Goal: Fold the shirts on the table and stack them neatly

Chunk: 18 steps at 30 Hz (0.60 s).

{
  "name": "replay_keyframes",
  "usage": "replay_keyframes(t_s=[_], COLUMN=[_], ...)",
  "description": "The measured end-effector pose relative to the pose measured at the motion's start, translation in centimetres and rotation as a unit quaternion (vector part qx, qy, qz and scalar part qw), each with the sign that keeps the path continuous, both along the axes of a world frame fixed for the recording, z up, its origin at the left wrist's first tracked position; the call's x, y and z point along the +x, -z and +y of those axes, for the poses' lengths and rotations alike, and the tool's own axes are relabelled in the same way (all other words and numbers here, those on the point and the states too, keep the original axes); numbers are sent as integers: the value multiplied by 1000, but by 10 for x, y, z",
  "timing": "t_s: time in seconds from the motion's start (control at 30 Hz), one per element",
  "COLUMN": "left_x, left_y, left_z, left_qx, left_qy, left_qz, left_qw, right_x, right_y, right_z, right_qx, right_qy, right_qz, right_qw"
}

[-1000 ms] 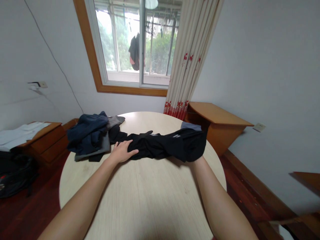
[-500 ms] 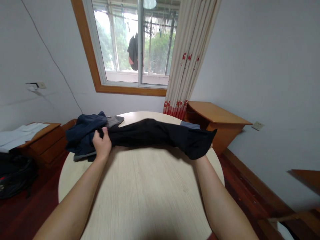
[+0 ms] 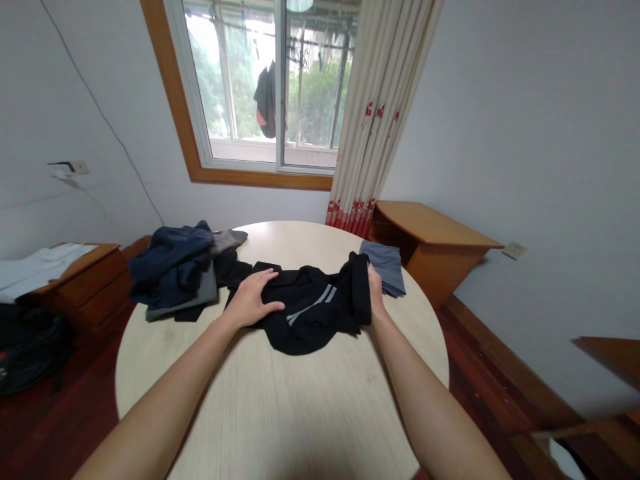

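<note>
Black garment (image 3: 320,325) is mid-table on the round table (image 3: 300,413), bunched and creased, grey stripes showing, right end stood up. Left hand (image 3: 253,300) palm down on its left end, fingers loosely spread, looks like pressing rather than pinching. Right hand (image 3: 376,290) at the raised right end, fingers hidden by the cloth; can't tell if it grips. Progress looks partway, my read. Done: blue cloth (image 3: 383,267) sits in a neat flat fold just beyond the right hand. Not done: black garment, no flat shape or clean fold yet. Also apparently left: navy heap (image 3: 170,267) at the table's left side, crumpled on top of a grey piece (image 3: 209,293); number of items in there unclear
</note>
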<state>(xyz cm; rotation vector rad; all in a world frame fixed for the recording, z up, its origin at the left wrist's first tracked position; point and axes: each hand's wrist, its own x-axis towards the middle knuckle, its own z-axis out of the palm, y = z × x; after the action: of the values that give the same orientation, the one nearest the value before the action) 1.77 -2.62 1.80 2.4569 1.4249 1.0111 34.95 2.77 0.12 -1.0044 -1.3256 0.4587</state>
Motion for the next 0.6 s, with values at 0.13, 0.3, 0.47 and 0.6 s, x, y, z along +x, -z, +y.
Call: replay_keyframes(t_s=[0.13,0.3,0.47,0.6], left_x=[3,3,4,7], left_y=[12,12,11,6], left_z=[1,3,6,4], left_qx=[-139,-178,-148,-137], left_qy=[-10,-24,-23,-31], left_qz=[97,125,112,122], left_qw=[986,976,982,983], right_x=[0,4,0,-2], right_y=[-1,9,18,19], right_z=[3,8,3,0], right_qx=[-9,-75,-130,-129], right_qy=[44,28,-69,-76], right_qz=[-43,-176,-321,-367], right_qw=[998,981,936,918])
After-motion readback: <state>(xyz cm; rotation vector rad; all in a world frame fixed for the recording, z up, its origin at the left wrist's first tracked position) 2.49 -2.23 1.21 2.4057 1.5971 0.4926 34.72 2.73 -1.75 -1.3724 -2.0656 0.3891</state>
